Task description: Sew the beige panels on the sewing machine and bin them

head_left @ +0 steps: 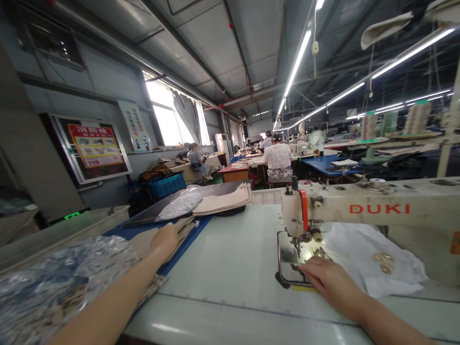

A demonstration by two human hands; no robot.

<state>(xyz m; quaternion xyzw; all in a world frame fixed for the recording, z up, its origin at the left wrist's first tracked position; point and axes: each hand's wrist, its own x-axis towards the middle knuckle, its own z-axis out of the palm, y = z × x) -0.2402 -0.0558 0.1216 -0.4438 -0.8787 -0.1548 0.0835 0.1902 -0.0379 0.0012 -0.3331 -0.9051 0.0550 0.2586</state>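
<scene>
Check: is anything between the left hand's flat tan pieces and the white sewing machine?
Nothing visible stands between: past the flat tan pieces, blue surface and pale green tabletop reach the white sewing machine, where the right hand is.

Touching beige pieces (186,230) with left hand (166,242); holding right hand (328,278) near sewing machine's (362,206) needle area, beside white sheet (347,247).

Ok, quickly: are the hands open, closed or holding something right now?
Left hand: at the tan pieces; its grip can't be told.
Right hand: at the sewing machine; can't tell if it holds anything.
</scene>
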